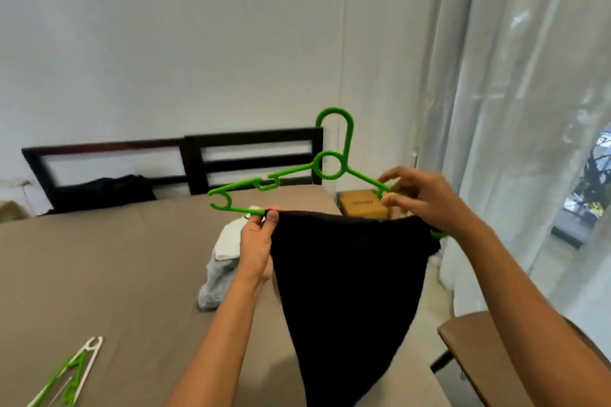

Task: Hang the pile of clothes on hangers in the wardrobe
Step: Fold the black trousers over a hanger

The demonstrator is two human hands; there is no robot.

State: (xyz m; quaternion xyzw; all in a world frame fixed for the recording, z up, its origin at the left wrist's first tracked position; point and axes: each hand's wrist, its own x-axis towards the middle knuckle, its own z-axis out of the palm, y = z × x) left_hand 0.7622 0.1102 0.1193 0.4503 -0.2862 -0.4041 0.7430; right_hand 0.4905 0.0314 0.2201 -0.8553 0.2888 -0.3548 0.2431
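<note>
Black garment (347, 274) hanging along the lower bar of a green hanger (330, 168), held up in the air above the bed (99, 258). Left hand (256, 241) pinching the cloth's top left corner against the bar; right hand (420, 198) well apart from it, fingers curled round the hanger's right arm. White and grey clothes (221, 261) on the bed behind, more hangers (72, 373) at bottom left.
</note>
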